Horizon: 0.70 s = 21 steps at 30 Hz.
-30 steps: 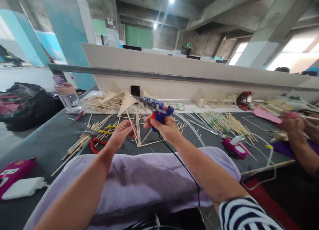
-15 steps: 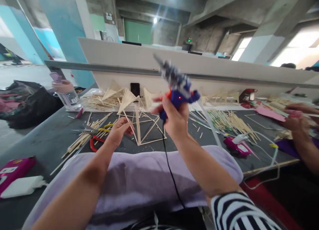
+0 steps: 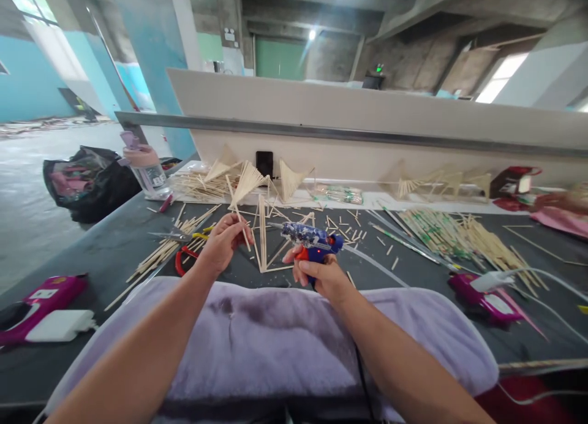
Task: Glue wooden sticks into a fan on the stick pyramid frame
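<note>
- Bottle (image 3: 151,174), upright near the table's far left edge.
- Sticks (image 3: 150,265), loosely heaped on the table (image 3: 68,252), left of the left hand.
- Left hand (image 3: 224,245): fingertips pinched on a thin stick (image 3: 241,220), which slants up and leftward.
- Frame (image 3: 263,243) of joined sticks, on the table between the hands.
- Glue gun (image 3: 316,247): nozzle pointing left, near the frame's upright; whether they touch, I cannot tell.
- Right hand (image 3: 324,274): wrapped around the gun's handle.
- Pink box (image 3: 487,296), white plug on top.

Obstacles: your left hand (image 3: 225,243) has scissors (image 3: 177,236) to its left, the frame (image 3: 263,240) right, fans (image 3: 248,182) far; you have passage near, above the towel (image 3: 275,338).
</note>
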Motion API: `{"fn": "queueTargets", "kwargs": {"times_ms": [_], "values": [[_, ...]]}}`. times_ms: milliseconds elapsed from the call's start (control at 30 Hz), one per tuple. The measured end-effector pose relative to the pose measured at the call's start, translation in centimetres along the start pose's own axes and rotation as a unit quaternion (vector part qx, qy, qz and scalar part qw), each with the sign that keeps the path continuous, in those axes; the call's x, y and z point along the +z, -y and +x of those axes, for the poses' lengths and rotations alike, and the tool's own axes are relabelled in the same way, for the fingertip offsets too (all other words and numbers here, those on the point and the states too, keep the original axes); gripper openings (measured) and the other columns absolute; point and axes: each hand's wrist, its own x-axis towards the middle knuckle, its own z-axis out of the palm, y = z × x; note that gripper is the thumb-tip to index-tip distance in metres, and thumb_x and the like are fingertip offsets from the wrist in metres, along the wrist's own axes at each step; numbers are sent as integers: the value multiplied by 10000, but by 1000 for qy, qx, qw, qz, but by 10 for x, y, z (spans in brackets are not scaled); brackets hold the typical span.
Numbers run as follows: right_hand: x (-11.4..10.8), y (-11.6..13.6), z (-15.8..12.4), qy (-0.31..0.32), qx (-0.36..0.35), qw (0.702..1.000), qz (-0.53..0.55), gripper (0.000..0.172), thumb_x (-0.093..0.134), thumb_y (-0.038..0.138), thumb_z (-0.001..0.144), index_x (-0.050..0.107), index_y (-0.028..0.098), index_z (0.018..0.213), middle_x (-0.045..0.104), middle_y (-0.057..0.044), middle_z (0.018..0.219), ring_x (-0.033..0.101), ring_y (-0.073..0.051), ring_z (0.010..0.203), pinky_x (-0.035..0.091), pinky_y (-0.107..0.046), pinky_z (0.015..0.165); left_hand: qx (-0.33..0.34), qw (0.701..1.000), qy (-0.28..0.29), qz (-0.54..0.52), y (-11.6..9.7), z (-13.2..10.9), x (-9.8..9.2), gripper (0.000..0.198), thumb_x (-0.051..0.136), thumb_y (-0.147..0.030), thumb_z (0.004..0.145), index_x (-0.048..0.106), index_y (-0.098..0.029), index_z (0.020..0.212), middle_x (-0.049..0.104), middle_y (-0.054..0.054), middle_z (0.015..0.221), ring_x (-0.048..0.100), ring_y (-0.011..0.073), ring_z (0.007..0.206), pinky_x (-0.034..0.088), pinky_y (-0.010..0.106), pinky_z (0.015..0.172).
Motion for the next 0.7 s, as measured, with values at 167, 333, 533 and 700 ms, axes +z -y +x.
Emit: {"fn": "queueTargets", "kwargs": {"times_ms": [167, 333, 533, 700], "values": [[0, -1, -1, 46, 4, 998, 49, 205, 680, 314, 650, 615, 187, 797, 623, -9, 736, 392, -46, 395, 375, -243, 470, -6, 1000, 14, -19, 3, -2, 0, 179, 576, -290, 752, 466, -179, 839, 569, -29, 624, 580, 123, 543, 458, 230, 519], [-4, 1, 3, -19, 27, 992, -121, 215, 676, 361, 672, 599, 169, 729, 598, -10, 678, 455, -78, 468, 366, -226, 461, 5, 1000, 7, -29, -1, -1, 0, 155, 564, -264, 749, 474, -171, 835, 582, -19, 602, 575, 118, 532, 458, 223, 524], [-5, -4, 5, -78, 61, 953, -286, 180, 609, 358, 721, 578, 183, 749, 571, -5, 624, 486, -109, 431, 421, -269, 455, 14, 999, -3, -34, -13, -2, -2, 147, 549, -222, 738, 470, -182, 855, 575, -33, 605, 579, 119, 526, 459, 226, 519], [-9, -11, 4, -77, -18, 916, -393, 108, 594, 290, 726, 563, 187, 725, 531, 13, 608, 469, -105, 516, 406, -246, 513, 50, 998, 8, -40, -18, -2, -2, 127, 521, -219, 762, 453, -197, 867, 565, -32, 614, 589, 132, 550, 456, 242, 528]]}}
